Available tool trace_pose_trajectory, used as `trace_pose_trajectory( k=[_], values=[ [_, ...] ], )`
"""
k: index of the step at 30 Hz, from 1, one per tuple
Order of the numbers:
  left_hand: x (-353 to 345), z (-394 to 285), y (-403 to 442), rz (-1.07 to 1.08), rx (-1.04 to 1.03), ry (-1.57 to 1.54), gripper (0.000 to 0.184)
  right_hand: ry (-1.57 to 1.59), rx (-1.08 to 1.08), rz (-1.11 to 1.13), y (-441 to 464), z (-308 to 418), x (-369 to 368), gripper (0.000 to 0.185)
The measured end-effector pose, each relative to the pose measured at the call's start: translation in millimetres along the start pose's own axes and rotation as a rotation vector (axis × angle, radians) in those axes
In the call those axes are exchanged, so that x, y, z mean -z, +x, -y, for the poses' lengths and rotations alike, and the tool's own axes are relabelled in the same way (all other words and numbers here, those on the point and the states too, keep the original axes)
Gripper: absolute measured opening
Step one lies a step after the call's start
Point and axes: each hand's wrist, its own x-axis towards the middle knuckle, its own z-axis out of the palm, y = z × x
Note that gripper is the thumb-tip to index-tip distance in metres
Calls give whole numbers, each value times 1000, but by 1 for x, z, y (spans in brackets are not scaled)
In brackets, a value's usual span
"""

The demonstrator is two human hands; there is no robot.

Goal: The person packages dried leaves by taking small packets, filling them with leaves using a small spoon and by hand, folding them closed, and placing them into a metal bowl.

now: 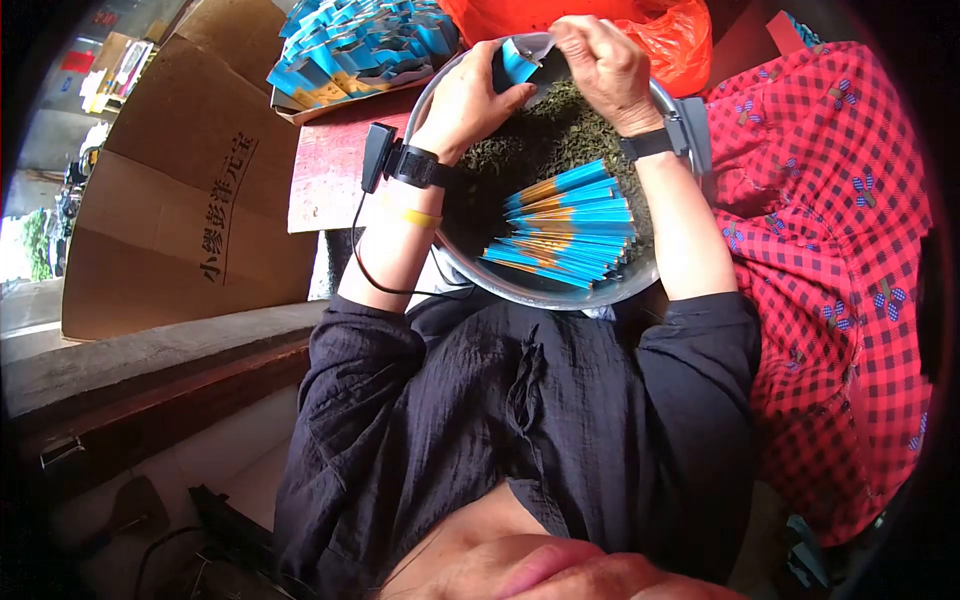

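Observation:
A round metal basin (520, 297) holds dark green dried leaves (560, 125). On the leaves lies a fanned stack of flat blue and orange packets (570, 225). My left hand (472, 100) is at the basin's far left rim, its thumb and fingers around a small blue packet (520, 62) that stands upright with its top apart. My right hand (605, 75) is just right of that packet, over the far side of the basin. Its fingers are pinched together; what they hold, if anything, I cannot make out.
Many blue packets (360, 45) are heaped in a shallow box on a red board (345, 170) at the back left. A large cardboard carton (170, 180) stands at left. Behind the basin is a red plastic bag (680, 40); red checked cloth (820, 230) hangs at right.

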Motion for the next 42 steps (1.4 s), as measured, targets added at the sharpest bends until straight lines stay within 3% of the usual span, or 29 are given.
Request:
trace_pose_trajectory(
  k=[2, 3, 6, 8, 9, 12, 13, 15, 17, 19, 21, 23, 27, 29, 31, 33, 35, 38, 42],
  values=[
    [0, 1, 0, -4, 4, 6, 60, 5, -110, -29, 1, -6, 4, 22],
    [-1, 2, 0, -14, -20, 13, 60, 5, -37, -189, 8, 1, 3, 16],
    [0, 2, 0, -28, -7, 18, 60, -48, -133, -157, 5, -6, 6, 14],
    [-1, 1, 1, -33, 28, 14, 60, -93, -290, 75, -1, -16, 4, 28],
    [-3, 3, 2, -83, -1, 4, 60, -94, -291, 73, -5, -20, 4, 28],
    [-5, 6, 5, -113, 22, -91, 60, 5, -332, 599, -12, -32, 1, 24],
    [-6, 6, 5, -92, 76, -179, 60, 5, -334, 598, -16, -33, -1, 24],
    [-3, 0, 4, -102, 74, -202, 60, -83, -111, 631, -22, -31, -2, 29],
    [0, -9, 4, -116, 72, -226, 60, 0, -150, 599, -16, -28, -5, 34],
    [0, -15, 4, -106, 171, -435, 59, 383, -190, 568, -11, -18, -7, 39],
    [-7, -7, 6, -111, 128, -454, 60, 392, -231, 509, -17, -10, -16, 41],
    [-12, -1, 6, -107, 80, -477, 61, -103, -171, 605, -19, -14, -19, 34],
    [-2, -15, 6, -127, 68, -572, 66, 172, -350, 392, -14, -21, -17, 28],
    [-5, -7, 7, -166, 115, -424, 68, 184, -379, 387, -10, -21, -7, 30],
    [-13, 7, 8, -128, 116, -498, 64, 323, -403, 484, -17, -31, -10, 30],
    [-14, 12, 8, -46, 128, -265, 53, -56, -299, 750, -21, -36, -6, 30],
    [-14, 8, 8, -89, 104, -333, 46, -62, -301, 759, -19, -36, -6, 29],
    [-7, 0, 8, -117, 63, -520, 36, 377, -279, 578, -20, -38, -10, 27],
    [-10, -3, 7, -173, -30, -426, 39, 237, -263, 597, -16, -37, -7, 26]
  ],
)
